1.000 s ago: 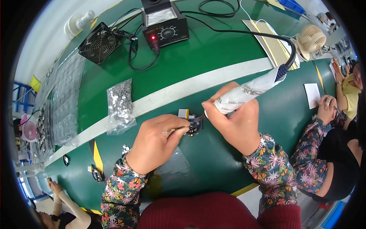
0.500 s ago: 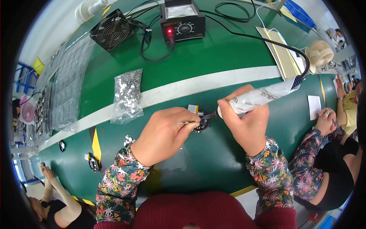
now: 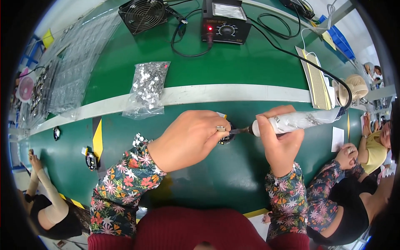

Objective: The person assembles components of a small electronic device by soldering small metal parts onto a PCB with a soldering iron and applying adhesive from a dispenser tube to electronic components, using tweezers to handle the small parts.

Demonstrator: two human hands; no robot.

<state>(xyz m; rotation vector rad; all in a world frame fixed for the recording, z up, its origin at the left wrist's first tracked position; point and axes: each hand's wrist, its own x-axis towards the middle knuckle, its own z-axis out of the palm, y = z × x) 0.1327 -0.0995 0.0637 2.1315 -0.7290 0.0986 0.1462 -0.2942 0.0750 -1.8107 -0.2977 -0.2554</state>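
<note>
My left hand (image 3: 191, 139) is closed, thumb and forefinger pinching a small silvery metal piece (image 3: 221, 128) whose full shape the fingers hide. Wrapped around the handle of a soldering iron (image 3: 304, 121), my right hand (image 3: 283, 143) holds it pen-fashion; the handle is covered in white wrapping. The iron's metal tip reaches left to the pinched fingertips; whether it touches the metal piece I cannot tell. Just beneath lies a small round black electronic part (image 3: 227, 141) with a white-and-yellow tab, mostly covered by my left fingers.
A black soldering station (image 3: 227, 30) with a lit red lamp stands at the back, beside a black fan (image 3: 143, 16). A clear bag of small parts (image 3: 150, 85) lies across the pale ledge. Loose white bits (image 3: 138, 139) and another black part (image 3: 90, 160) are left. Co-workers sit on both sides.
The whole view has shifted, so the station and bag sit further right. The iron's tip now points level toward my left fingertips, and the metal piece shows above the thumb.
</note>
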